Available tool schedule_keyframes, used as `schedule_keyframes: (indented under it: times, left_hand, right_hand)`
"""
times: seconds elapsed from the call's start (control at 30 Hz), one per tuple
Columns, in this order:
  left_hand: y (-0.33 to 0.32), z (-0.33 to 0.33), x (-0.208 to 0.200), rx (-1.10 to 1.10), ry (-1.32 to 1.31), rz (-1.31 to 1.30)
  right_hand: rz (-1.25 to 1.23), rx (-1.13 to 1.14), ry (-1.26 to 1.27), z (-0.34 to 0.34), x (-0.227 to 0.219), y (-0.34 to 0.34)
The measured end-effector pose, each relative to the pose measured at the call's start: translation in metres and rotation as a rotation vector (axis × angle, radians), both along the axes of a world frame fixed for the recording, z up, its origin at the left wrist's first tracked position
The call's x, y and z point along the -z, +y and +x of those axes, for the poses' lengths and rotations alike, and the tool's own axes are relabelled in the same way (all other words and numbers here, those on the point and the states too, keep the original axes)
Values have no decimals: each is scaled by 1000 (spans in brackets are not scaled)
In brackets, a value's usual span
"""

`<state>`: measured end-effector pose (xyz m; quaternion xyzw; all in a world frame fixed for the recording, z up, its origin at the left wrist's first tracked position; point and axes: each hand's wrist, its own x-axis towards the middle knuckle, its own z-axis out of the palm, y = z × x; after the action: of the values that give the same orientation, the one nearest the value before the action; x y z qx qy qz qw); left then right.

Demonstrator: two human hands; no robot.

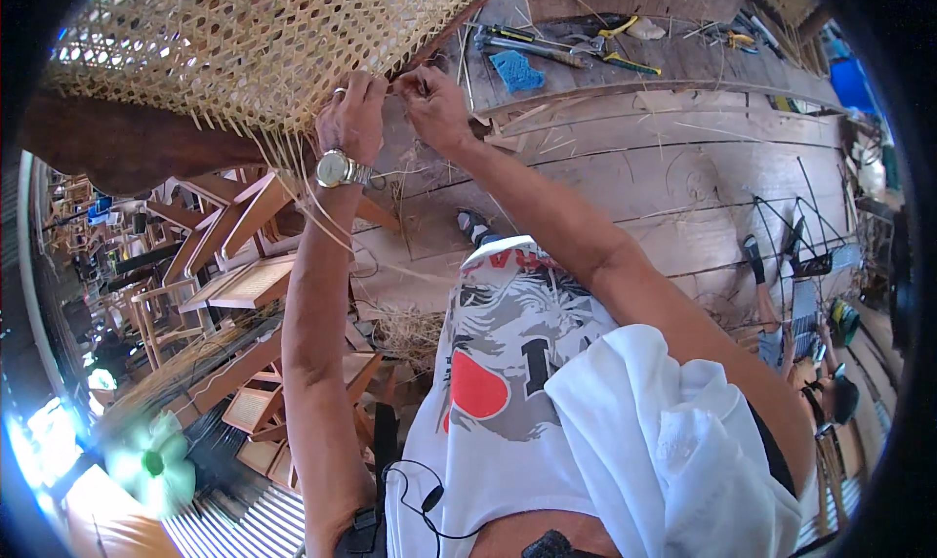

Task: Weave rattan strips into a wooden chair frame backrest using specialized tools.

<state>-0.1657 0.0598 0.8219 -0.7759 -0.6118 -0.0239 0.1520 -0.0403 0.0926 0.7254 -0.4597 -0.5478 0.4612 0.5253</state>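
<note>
1. A woven cane panel [254, 50] is spreading across eleven o'clock, a dark wooden rail [107, 133] edging it.
2. The left hand [351, 119] is holding bent fingers at the panel's corner — whether gripping, one cannot tell.
3. The right hand [436, 109] is holding its fingers closed near twelve — anything inside hidden.
4. A blue sponge-like pad [515, 72] is lying just past twelve.

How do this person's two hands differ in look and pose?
The left hand has a ring and a silvery watch at its wrist; the right hand shows neither. The left forearm comes nearly straight up the picture, while the right forearm slants in from the lower right. Both hands are close together near the woven cane panel, fingers bent.
</note>
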Motion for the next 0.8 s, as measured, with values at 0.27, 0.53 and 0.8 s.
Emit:
schedule_keyframes:
  times: [0.27, 0.53, 0.8]
  left_hand:
    - [6, -5, 8, 34, 86, 3]
    - [-1, -7, 4, 70, 107, -22]
    - [0, -20, 14, 172, 40, 69]
  right_hand:
    - [-94, 141, 81, -13, -4, -1]
    - [-143, 155, 59, -13, -16, -10]
    - [47, 130, -1, -10, -20, -20]
